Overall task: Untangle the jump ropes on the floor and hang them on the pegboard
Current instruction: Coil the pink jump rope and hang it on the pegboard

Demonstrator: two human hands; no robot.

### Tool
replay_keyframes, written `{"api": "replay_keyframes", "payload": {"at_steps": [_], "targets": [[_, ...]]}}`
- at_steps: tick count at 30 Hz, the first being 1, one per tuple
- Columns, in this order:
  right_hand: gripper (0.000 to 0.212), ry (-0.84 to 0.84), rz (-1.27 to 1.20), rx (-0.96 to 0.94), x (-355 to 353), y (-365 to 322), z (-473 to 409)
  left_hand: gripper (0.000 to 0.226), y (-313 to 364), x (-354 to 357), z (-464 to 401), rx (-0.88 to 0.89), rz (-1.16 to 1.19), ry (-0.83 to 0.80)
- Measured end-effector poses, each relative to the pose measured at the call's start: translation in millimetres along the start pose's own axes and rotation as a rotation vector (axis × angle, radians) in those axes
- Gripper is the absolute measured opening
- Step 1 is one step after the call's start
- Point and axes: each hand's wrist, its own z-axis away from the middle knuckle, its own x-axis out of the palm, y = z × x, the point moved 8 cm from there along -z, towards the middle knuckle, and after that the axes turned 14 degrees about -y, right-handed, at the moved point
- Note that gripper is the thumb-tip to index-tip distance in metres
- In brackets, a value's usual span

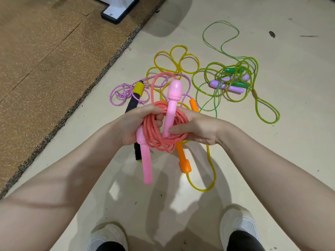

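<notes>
Both hands hold a pink jump rope (159, 140) wound into a coil above the floor. My left hand (137, 122) grips the coil's left side, where one pink handle (146, 165) hangs down. My right hand (195, 127) pinches the other pink handle (173, 98), which points up across the coil. On the floor beneath lie a yellow rope (178, 58) with orange handles (184, 160), a purple braided rope (119, 95) with black-and-yellow handles (137, 89), and a green rope (217, 33) tangled around purple handles (226, 86) and green handles. No pegboard is in view.
A brown mat (45, 60) with a rough dark edge covers the floor at left. A white stand base (117, 9) sits on it at the top. My white shoes (239, 227) stand on the pale floor at the bottom.
</notes>
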Motion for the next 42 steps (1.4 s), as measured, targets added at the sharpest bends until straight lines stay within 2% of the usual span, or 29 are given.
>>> {"api": "replay_keyframes", "payload": {"at_steps": [2, 5, 7, 9, 10, 12, 14, 16, 18, 19, 21, 23, 26, 29, 32, 36, 39, 42], "targets": [[0.052, -0.022, -0.044, -0.005, 2, 2, 0, 0.015, 2, -1, 0, -0.001, -0.029, 0.019], [0.056, 0.048, -0.133, -0.036, -5, 6, -3, 0.015, 5, -1, -1, 0.019, -0.046, 0.023], [0.053, 0.083, -0.123, -0.062, -7, 7, -4, 0.028, 10, -5, 2, 0.023, -0.210, 0.076], [0.043, 0.218, -0.028, -0.060, -20, 11, -5, 0.050, 16, -3, 5, 0.032, -0.424, 0.091], [0.036, 0.304, 0.054, -0.053, -28, 13, -4, 0.051, 18, 2, 6, 0.041, -0.509, 0.068], [0.018, 0.433, 0.229, -0.027, -37, 13, -3, 0.038, 24, 11, 5, 0.067, -0.636, 0.063], [0.013, 0.500, 0.253, 0.006, -40, 12, -3, 0.019, 33, 12, 5, 0.079, -0.723, 0.161], [0.021, 0.467, 0.093, -0.050, -39, 3, -1, 0.010, 41, 9, 4, 0.081, -0.801, 0.233], [0.038, 0.326, -0.092, -0.173, -35, -11, 2, 0.010, 50, 9, 5, 0.092, -0.866, 0.253], [0.046, 0.254, -0.180, -0.212, -32, -17, 4, 0.011, 53, 9, 7, 0.105, -0.860, 0.254], [0.042, 0.202, -0.280, -0.223, -32, -18, 6, 0.012, 57, 13, 7, 0.130, -0.822, 0.218], [0.041, 0.286, -0.428, -0.191, -40, -8, 7, 0.013, 55, 22, 7, 0.135, -0.833, 0.159], [0.058, 0.441, -0.564, -0.191, -49, -1, 8, 0.036, 44, 34, 4, 0.158, -0.830, 0.057], [0.060, 0.592, -0.551, -0.193, -57, 4, 5, 0.033, 47, 23, 5, 0.236, -0.658, 0.147], [0.051, 0.772, -0.474, -0.222, -67, 3, 9, 0.024, 51, 22, 7, 0.272, -0.614, 0.170], [0.033, 0.840, -0.459, -0.248, -70, 7, 11, 0.009, 51, 27, 6, 0.254, -0.636, 0.197], [0.017, 0.818, -0.567, -0.267, -71, 16, 3, 0.009, 51, 29, 7, 0.243, -0.708, 0.228], [0.021, 0.864, -0.493, -0.089, -91, 37, 12, 0.031, 55, 43, 13, 0.255, -0.754, 0.127]]}}
